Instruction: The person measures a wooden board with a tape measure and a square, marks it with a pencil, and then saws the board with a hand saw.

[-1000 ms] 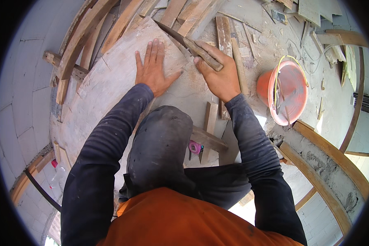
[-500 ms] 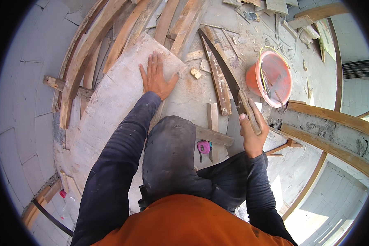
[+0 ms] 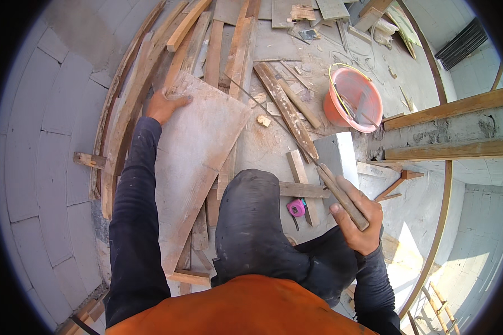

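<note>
My left hand (image 3: 165, 107) grips the far left edge of a wide, dusty wooden board (image 3: 193, 139). Its thumb lies on top and the fingers curl over the edge, partly hidden. In my right hand (image 3: 362, 220) is a hand saw (image 3: 341, 192), held by its wooden handle. The thin blade, seen nearly edge-on, slants away up and left, its tip near the board's far right corner. My bent knee (image 3: 248, 206) is beside the board's right edge.
Long timbers (image 3: 134, 95) are stacked along the block wall (image 3: 25, 173). A pink tape measure (image 3: 297, 207) lies by short wood offcuts (image 3: 302, 177). Right of these are a white block (image 3: 338, 153) and an orange bucket (image 3: 331, 109). Wooden framing (image 3: 450, 149) borders the right side.
My left hand has gone from lying flat on the board to gripping its edge, and the board has turned. The saw has swung left, its blade now nearly edge-on.
</note>
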`<action>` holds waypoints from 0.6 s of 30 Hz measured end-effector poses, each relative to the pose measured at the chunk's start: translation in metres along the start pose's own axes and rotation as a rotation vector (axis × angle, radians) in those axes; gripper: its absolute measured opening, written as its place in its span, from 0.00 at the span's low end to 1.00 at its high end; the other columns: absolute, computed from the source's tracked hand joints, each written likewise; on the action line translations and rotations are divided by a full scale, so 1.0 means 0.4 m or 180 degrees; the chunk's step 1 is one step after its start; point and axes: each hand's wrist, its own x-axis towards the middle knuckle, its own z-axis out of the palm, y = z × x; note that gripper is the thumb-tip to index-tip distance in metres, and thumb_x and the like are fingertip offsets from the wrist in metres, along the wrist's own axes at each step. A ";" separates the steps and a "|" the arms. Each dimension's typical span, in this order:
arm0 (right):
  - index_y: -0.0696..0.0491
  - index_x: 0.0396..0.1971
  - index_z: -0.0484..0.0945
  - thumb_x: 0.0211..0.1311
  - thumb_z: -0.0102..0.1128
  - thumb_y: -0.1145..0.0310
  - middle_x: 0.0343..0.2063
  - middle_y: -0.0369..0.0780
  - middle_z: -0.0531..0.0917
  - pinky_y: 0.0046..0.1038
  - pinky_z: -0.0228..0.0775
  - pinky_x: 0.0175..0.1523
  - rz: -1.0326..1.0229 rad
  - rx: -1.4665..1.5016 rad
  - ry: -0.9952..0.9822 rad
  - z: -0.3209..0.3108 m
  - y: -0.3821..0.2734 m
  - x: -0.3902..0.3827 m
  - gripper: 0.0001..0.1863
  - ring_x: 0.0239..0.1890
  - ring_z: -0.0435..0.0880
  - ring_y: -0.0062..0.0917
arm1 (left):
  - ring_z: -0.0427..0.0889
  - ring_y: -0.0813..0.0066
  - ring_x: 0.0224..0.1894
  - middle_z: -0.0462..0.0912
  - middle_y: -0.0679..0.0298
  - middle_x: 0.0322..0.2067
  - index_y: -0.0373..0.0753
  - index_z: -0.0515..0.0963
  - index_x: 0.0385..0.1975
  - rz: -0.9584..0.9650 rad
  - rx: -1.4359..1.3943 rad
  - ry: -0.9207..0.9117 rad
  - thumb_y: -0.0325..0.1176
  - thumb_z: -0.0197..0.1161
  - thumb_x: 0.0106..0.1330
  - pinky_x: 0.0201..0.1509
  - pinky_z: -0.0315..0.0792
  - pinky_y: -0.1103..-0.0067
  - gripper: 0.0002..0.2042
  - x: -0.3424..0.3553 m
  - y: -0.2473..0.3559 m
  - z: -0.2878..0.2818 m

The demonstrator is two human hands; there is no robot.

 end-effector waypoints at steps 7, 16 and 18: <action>0.52 0.64 0.83 0.67 0.70 0.70 0.44 0.49 0.92 0.28 0.81 0.53 -0.0406 -0.0272 -0.0375 0.037 -0.053 0.168 0.25 0.43 0.94 0.39 | 0.87 0.44 0.57 0.85 0.36 0.55 0.22 0.77 0.62 0.0430 0.0375 0.0644 0.53 0.80 0.57 0.65 0.76 0.67 0.42 -0.105 0.059 -0.064; 0.58 0.64 0.83 0.67 0.71 0.64 0.51 0.46 0.91 0.29 0.77 0.60 0.0004 0.0284 0.0653 -0.098 0.073 0.174 0.27 0.51 0.87 0.23 | 0.87 0.71 0.44 0.90 0.57 0.41 0.29 0.84 0.46 0.0744 -0.0747 0.0456 0.46 0.77 0.65 0.50 0.78 0.75 0.23 -0.050 -0.033 -0.064; 0.53 0.65 0.83 0.66 0.72 0.63 0.52 0.48 0.91 0.32 0.78 0.61 -0.0082 -0.0311 0.0600 -0.113 0.150 0.168 0.27 0.52 0.90 0.31 | 0.80 0.81 0.42 0.87 0.64 0.39 0.31 0.85 0.45 0.0482 -0.1250 0.0075 0.45 0.76 0.67 0.49 0.74 0.82 0.21 -0.025 -0.019 -0.032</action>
